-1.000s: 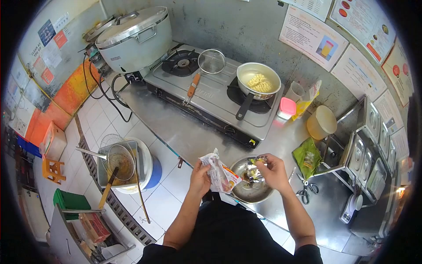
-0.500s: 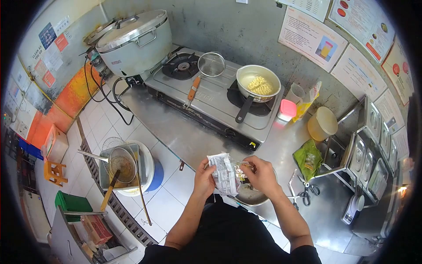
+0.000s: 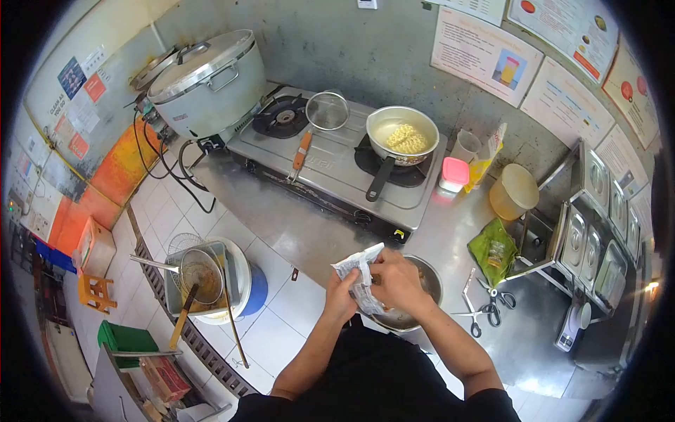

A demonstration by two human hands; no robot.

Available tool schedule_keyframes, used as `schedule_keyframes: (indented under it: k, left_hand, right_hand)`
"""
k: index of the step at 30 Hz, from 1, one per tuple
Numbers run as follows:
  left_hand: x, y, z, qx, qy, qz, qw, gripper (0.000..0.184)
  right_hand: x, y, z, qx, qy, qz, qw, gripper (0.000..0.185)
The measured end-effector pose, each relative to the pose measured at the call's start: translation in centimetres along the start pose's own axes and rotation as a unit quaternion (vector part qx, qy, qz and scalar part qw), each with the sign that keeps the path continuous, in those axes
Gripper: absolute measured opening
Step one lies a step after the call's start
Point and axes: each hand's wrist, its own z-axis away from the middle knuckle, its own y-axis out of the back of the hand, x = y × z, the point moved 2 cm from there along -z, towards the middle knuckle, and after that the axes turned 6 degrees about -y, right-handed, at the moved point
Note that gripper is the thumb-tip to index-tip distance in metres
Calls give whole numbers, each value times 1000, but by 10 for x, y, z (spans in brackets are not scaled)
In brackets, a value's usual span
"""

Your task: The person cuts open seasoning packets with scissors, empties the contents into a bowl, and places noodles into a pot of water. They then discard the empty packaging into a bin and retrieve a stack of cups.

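Note:
My left hand (image 3: 342,295) grips a white printed instant noodle packet (image 3: 358,264) by its side, above the counter's front edge. My right hand (image 3: 397,280) presses against the packet's right side with curled fingers; its fingertips, and whatever is in them, are hidden. Below and partly behind my right hand lies a metal bowl (image 3: 430,281) on the counter. Farther back, a block of instant noodles (image 3: 408,139) sits in a saucepan (image 3: 380,116) on the right burner, its black handle pointing toward me.
A strainer (image 3: 328,111) rests on the gas stove (image 3: 330,165), beside a large rice cooker (image 3: 211,88). Scissors (image 3: 496,302), a green leaf (image 3: 492,250) and a pink-lidded tub (image 3: 454,173) are on the right. A bucket (image 3: 254,285) with strainers above stands at left.
My right hand has moved left against the packet, and the shiny sachet seen in its fingers is now out of sight. The packet has tilted and crumpled. The camera view has shifted slightly.

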Motion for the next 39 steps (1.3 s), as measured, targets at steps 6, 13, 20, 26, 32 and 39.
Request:
schedule_keyframes:
  k: [6, 13, 20, 26, 32, 39]
  left_hand:
    - [10, 2, -2, 46, -28, 2, 999, 37]
    - [9, 13, -12, 12, 9, 39, 999, 43]
    - [35, 41, -28, 54, -11, 61, 997, 47]
    - [50, 61, -22, 108, -35, 44, 993, 46]
    - [31, 51, -24, 70, -5, 45, 996, 47]
    - [13, -3, -17, 44, 23, 49, 998, 44]
  right_hand:
    - [4, 7, -2, 34, 17, -93, 995, 21]
    - [-14, -3, 1, 66, 37, 46, 996, 19]
    - [81, 58, 40, 183, -109, -181, 960, 20]
    - [281, 95, 133, 293, -451, 100, 837, 41]
    - [344, 74, 137, 281, -493, 47, 822, 46]
    - [296, 89, 119, 226, -460, -424, 747, 23]
